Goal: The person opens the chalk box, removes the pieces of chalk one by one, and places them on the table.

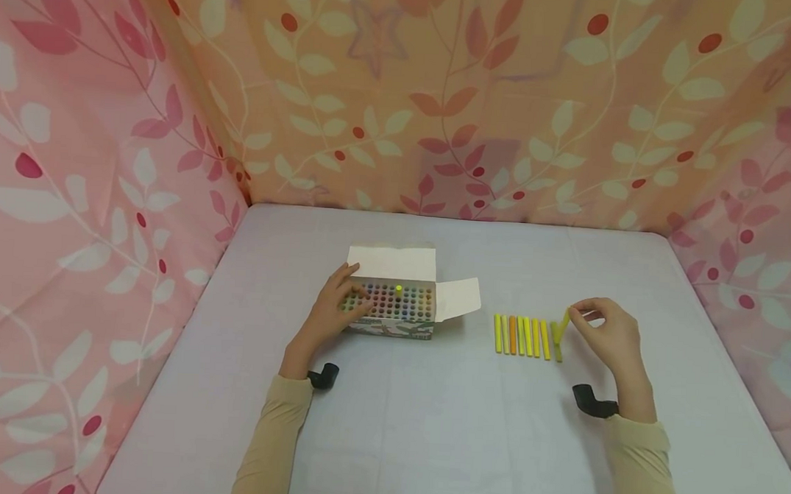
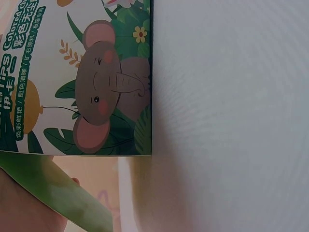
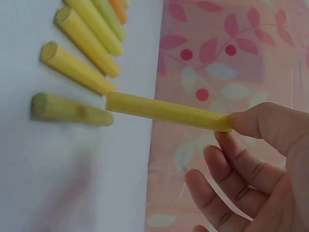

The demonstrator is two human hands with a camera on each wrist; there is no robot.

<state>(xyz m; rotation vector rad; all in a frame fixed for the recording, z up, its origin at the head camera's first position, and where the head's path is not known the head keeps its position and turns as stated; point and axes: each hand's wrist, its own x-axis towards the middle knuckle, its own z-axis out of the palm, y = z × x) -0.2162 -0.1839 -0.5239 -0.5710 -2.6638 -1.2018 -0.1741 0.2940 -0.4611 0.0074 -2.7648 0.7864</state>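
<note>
A box of chalk (image 1: 392,328) stands with its lid raised, its rows of coloured ends facing up; one yellow chalk (image 1: 399,291) sticks up above the rest. My left hand (image 1: 332,303) rests at the box's left end, fingers spread over the corner and the nearest chalks. Between thumb and index finger, my right hand (image 1: 607,333) pinches a yellow chalk stick (image 3: 166,111) by one end, tilted. Its lower end hangs near an olive-green chalk (image 3: 72,110) at the right end of a row of yellow sticks (image 1: 527,337).
An orange chalk (image 1: 513,335) lies among the yellow ones. The box's side flap (image 1: 458,298) juts out to the right, and its back flap (image 1: 392,263) stands up. Patterned curtains (image 1: 402,100) surround the white table (image 1: 441,426). An elephant print (image 2: 104,87) decorates the box.
</note>
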